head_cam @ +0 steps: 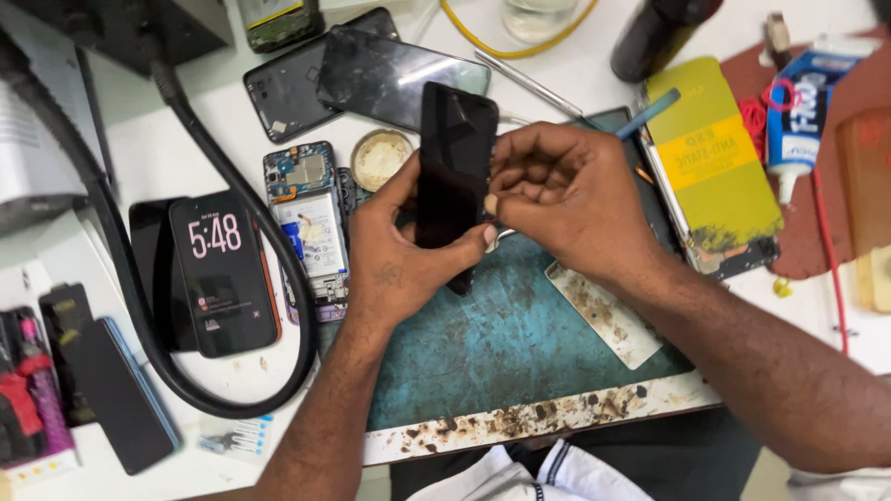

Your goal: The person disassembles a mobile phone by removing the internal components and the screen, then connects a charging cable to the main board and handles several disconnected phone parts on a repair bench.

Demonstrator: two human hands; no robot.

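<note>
My left hand (394,255) grips a black phone (452,176) held upright above a worn teal work mat (501,343), thumb on its right edge. My right hand (557,195) is closed against the phone's right side, its fingertips pinching something small and metallic at the edge; what it is I cannot make out.
An opened phone with exposed board (306,218) lies left of my hands. A lit phone (223,274) sits further left, looped by a thick black hose (278,250). Black screens (390,74), a small round tin (380,158), a yellow bag (710,158), a glue tube (798,111) and tweezers (529,83) surround the mat.
</note>
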